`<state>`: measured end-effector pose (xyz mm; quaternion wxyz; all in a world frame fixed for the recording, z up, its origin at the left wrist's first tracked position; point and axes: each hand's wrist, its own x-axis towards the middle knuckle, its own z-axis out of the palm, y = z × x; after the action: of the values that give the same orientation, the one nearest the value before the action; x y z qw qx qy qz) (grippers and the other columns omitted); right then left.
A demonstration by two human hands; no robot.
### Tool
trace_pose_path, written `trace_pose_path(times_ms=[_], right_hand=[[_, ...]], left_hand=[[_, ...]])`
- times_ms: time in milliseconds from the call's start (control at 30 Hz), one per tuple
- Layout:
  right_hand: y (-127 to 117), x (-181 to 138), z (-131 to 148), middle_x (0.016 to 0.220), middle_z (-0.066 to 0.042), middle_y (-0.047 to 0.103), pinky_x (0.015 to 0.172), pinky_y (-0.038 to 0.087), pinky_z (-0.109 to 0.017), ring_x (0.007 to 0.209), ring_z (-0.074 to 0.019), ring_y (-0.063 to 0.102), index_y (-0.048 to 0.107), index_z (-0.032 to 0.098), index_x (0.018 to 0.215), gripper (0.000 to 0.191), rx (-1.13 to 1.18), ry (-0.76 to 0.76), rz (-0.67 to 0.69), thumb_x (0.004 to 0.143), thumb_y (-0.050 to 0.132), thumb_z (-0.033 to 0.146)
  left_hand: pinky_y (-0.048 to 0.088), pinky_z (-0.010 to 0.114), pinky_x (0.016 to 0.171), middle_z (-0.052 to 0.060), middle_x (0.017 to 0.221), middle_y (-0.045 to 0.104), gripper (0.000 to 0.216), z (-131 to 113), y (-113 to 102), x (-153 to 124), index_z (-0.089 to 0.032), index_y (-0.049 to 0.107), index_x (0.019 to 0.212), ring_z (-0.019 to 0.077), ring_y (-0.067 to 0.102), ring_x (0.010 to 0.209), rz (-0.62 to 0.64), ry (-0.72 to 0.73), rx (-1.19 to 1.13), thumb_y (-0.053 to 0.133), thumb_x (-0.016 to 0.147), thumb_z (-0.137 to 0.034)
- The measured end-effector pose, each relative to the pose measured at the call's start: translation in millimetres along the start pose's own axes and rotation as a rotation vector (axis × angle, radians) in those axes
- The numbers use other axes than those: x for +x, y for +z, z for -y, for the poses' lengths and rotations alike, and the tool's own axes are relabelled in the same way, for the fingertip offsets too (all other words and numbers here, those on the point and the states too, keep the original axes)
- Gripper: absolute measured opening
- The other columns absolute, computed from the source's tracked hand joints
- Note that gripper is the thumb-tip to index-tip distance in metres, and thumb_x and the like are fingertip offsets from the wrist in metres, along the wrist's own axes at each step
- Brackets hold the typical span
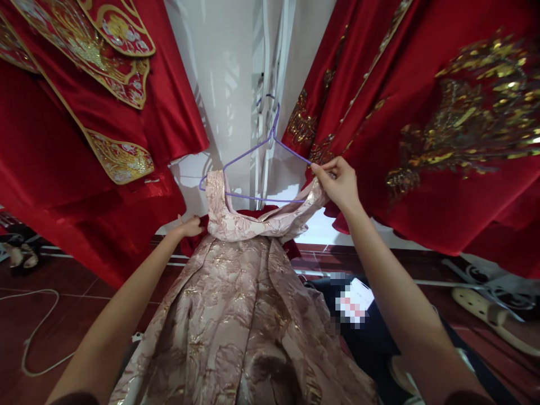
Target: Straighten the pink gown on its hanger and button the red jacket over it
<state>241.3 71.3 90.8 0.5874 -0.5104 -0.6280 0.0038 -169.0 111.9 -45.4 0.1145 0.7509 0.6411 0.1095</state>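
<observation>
Gold-flecked pink dress (pixel 228 287), perhaps brocade

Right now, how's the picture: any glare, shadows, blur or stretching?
Head view throughout: gold sequins at right glint and look smeared; dark shadow falls low on the pink dress; the pale wall carries shadow patterns; the bright phone is partly pixelated; the forearms look stretched toward the bottom corners.

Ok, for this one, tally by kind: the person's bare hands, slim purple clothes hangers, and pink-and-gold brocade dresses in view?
Bare hands: 2 (left hand, right hand)
Slim purple clothes hanger: 1
Pink-and-gold brocade dress: 1
Total: 4
</observation>
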Motion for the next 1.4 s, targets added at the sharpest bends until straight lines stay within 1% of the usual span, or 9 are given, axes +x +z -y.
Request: trace_pose_path(times_ms=[300, 367, 467, 533, 667, 900, 1133, 1267, 1400], right_hand=[[0.0, 0.3, -1.0, 0.072, -0.004, 0.062, 0.065, 0.047, -0.034, 0.072, -0.0201, 0.062, 0.051, 0.022, 0.074, 0.031, -0.023, 0.005, 0.012, 0.076, 0.059, 0.052], [-0.3, 0.5, -0.9, 0.071, -0.003, 0.062, 0.065, 0.046, -0.034, 0.071, -0.0200, 0.062, 0.051, 0.023, 0.074, 0.031, -0.018, 0.008, 0.013, 0.076, 0.059, 0.052], [0.1, 1.0, -1.2, 0.070, -0.003, 0.062, 0.065, 0.046, -0.033, 0.070, -0.0198, 0.062, 0.051, 0.023, 0.072, 0.032, 0.003, 0.017, 0.001, 0.074, 0.062, 0.052], [0.7, 1.5, -1.6, 0.069, -0.003, 0.062, 0.063, 0.046, -0.032, 0.068, -0.0195, 0.062, 0.050, 0.023, 0.070, 0.033, 0.017, 0.032, -0.010, 0.073, 0.064, 0.052], [0.7, 2.1, -1.4, 0.068, -0.003, 0.063, 0.060, 0.045, -0.031, 0.067, -0.0191, 0.062, 0.051, 0.023, 0.067, 0.032, 0.032, 0.060, -0.019, 0.072, 0.066, 0.050], [-1.8, -8.2, 13.7, 0.072, -0.004, 0.067, 0.063, 0.046, -0.033, 0.068, -0.0203, 0.063, 0.053, 0.023, 0.068, 0.029, -0.113, 0.017, -0.095, 0.074, 0.064, 0.049], [-3.6, -21.6, 28.8, 0.076, -0.007, 0.068, 0.065, 0.048, -0.035, 0.072, -0.0230, 0.064, 0.055, 0.023, 0.072, 0.036, -0.198, 0.011, -0.104, 0.077, 0.055, 0.060], [-14.8, -8.2, 22.9, 0.069, -0.006, 0.067, 0.059, 0.048, -0.033, 0.067, -0.0223, 0.063, 0.058, 0.023, 0.069, 0.043, -0.186, 0.036, 0.002, 0.074, 0.055, 0.066], [-21.6, 31.2, 11.4, 0.051, -0.005, 0.060, 0.054, 0.048, -0.033, 0.057, -0.0207, 0.061, 0.060, 0.022, 0.059, 0.053, -0.185, 0.124, 0.302, 0.077, 0.046, 0.070]], left_hand=[[0.047, 0.027, 0.071, 0.005, 0.079, 0.066, 0.031, 35.0, -17.6, 0.1, -0.015, 0.063, 0.083, 0.0208, 0.061, 0.082, -0.106, -0.128, -0.211, 0.064, 0.063, -0.039], [0.048, 0.027, 0.068, 0.004, 0.077, 0.067, 0.038, 39.4, -22.4, -2.1, -0.016, 0.065, 0.081, 0.0213, 0.062, 0.079, -0.014, -0.163, -0.374, 0.066, 0.060, -0.047], [0.049, 0.029, 0.073, 0.006, 0.085, 0.070, 0.042, 42.5, -32.4, -3.7, -0.017, 0.067, 0.079, 0.0241, 0.062, 0.085, 0.097, -0.173, -0.508, 0.067, 0.058, -0.054], [0.047, 0.030, 0.081, 0.007, 0.094, 0.070, 0.042, 38.6, -43.4, -1.7, -0.018, 0.067, 0.084, 0.0245, 0.062, 0.093, -0.017, -0.157, -0.475, 0.063, 0.065, -0.054], [0.045, 0.033, 0.087, 0.008, 0.103, 0.068, 0.039, 6.0, -80.5, 5.5, -0.019, 0.063, 0.098, 0.0245, 0.060, 0.097, -0.287, -0.038, -0.248, 0.042, 0.084, -0.049], [0.039, 0.039, 0.094, 0.011, 0.106, 0.064, 0.041, -106.1, -150.0, 1.2, -0.021, 0.055, 0.111, 0.0295, 0.055, 0.108, -0.729, 0.024, -0.121, 0.035, 0.090, -0.049], [0.042, 0.037, 0.083, 0.006, 0.092, 0.057, 0.034, -188.9, -117.2, 11.2, -0.019, 0.046, 0.111, 0.0211, 0.058, 0.092, -0.719, 0.372, -0.297, 0.029, 0.096, -0.045], [0.043, 0.037, 0.080, 0.005, 0.086, 0.054, 0.027, -199.6, -108.1, 12.7, -0.020, 0.045, 0.106, 0.0203, 0.057, 0.088, -0.604, 0.415, -0.332, 0.030, 0.096, -0.040], [0.040, 0.039, 0.085, 0.005, 0.085, 0.053, 0.017, -192.2, -128.9, 8.5, -0.019, 0.051, 0.093, 0.0232, 0.053, 0.095, -0.567, 0.421, -0.257, 0.044, 0.090, -0.035]])
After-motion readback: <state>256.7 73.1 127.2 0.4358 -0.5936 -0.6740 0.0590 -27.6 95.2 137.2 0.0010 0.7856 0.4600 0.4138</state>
